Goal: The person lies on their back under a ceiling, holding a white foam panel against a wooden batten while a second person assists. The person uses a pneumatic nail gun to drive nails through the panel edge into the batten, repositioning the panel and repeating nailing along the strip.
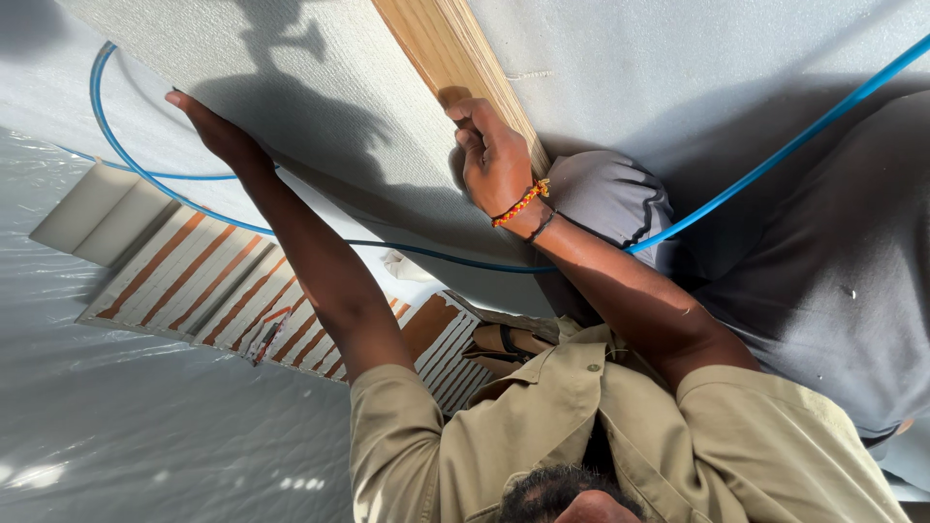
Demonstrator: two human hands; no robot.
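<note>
My right hand (pixel 494 165), with a beaded band at the wrist, is curled around the edge of a long pale wooden board (pixel 436 44) that runs up out of view. My left hand (pixel 221 134) is stretched far to the left, fingers straight and flat against a white textured sheet (pixel 320 87), holding nothing. A thin blue hose (pixel 126 165) curves just past my left fingertips and runs under both forearms. My bent knee in grey trousers (pixel 605 199) sits right behind my right wrist.
Orange-and-white striped panels (pixel 194 281) and plain beige panels (pixel 97 208) lie at the left on crinkled clear plastic sheeting (pixel 126 426). The blue hose (pixel 804 136) continues to the upper right across a grey surface. A brown strapped object (pixel 504 344) lies near my chest.
</note>
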